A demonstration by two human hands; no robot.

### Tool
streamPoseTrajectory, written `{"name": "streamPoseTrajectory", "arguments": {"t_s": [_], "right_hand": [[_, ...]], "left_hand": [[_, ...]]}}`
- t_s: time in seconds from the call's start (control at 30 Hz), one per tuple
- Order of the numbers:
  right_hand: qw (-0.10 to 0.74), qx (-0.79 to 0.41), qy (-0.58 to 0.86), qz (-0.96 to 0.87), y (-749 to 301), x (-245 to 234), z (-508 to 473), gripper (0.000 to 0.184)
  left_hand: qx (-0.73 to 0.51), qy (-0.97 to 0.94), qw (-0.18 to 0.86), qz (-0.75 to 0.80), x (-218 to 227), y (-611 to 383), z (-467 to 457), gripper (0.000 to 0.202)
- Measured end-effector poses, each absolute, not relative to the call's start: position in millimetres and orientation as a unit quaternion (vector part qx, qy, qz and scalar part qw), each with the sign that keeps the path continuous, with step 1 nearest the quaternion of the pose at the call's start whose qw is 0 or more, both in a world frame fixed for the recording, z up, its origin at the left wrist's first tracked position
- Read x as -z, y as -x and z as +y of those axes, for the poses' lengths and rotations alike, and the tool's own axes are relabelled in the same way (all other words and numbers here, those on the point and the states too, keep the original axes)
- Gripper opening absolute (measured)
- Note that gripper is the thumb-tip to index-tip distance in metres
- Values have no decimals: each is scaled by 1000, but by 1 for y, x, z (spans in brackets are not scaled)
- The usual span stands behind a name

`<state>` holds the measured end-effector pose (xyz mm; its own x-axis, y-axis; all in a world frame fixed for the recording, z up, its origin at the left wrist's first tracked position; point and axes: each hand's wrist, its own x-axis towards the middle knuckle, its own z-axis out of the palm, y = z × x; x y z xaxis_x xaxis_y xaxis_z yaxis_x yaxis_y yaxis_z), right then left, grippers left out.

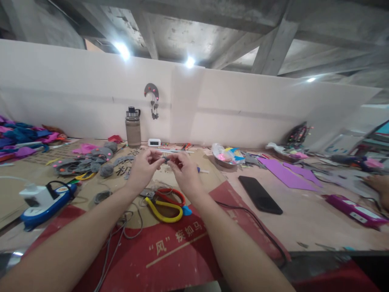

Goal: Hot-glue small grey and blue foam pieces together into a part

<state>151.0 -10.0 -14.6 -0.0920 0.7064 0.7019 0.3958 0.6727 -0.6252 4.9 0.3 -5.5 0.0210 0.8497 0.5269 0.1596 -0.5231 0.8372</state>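
Observation:
My left hand (pixel 145 168) and my right hand (pixel 184 170) are raised over the middle of the table, fingertips almost meeting. Thumb and fingers of both hands pinch a small dark grey piece (pixel 165 159), perhaps felt, mostly covered by the fingers. Below them lie scissors (pixel 165 219) with one yellow and one red handle. Grey yarn (pixel 103 197) is loosely wound to the left, and long strands of it trail under my left forearm toward the front edge.
Grey felt pieces with coloured beads (pixel 82 164) lie at left, near a blue power strip (pixel 45 213). A bottle (pixel 133 127) stands by the wall. To the right are a phone (pixel 259 194), purple sheets (pixel 285 174) and another person's hand (pixel 378 186).

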Motion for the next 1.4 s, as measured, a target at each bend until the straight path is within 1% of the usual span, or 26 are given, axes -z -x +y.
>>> {"name": "streamPoseTrajectory", "arguments": {"t_s": [0.2,0.4,0.57,0.67,0.83,1.0,1.17,1.23,1.4], "right_hand": [[541,-128,390,-734,-152,18,-7,11],[526,-104,397,-745,-151,22,-2,6],[511,-101,388,-760,-150,26,2,6],[491,-82,385,-777,-151,28,3,8],[445,-62,448,-773,-149,31,5,13],[427,-62,492,-756,-144,34,4,17],[422,-35,503,-754,-142,31,-3,13],[430,-36,500,-751,-142,29,-4,13],[458,-13,482,-747,-143,29,-4,12]], "left_hand": [[-570,-635,349,387,5,-8,-4,30],[-543,-643,359,404,12,-5,3,30],[-526,-644,368,416,15,-2,7,30],[-526,-629,393,416,17,-1,8,29],[-524,-593,449,415,19,-2,10,36],[-523,-584,464,411,19,-2,12,39],[-546,-574,439,423,19,3,17,36],[-553,-563,432,437,20,8,21,37],[-531,-557,470,432,26,11,26,42]]}}
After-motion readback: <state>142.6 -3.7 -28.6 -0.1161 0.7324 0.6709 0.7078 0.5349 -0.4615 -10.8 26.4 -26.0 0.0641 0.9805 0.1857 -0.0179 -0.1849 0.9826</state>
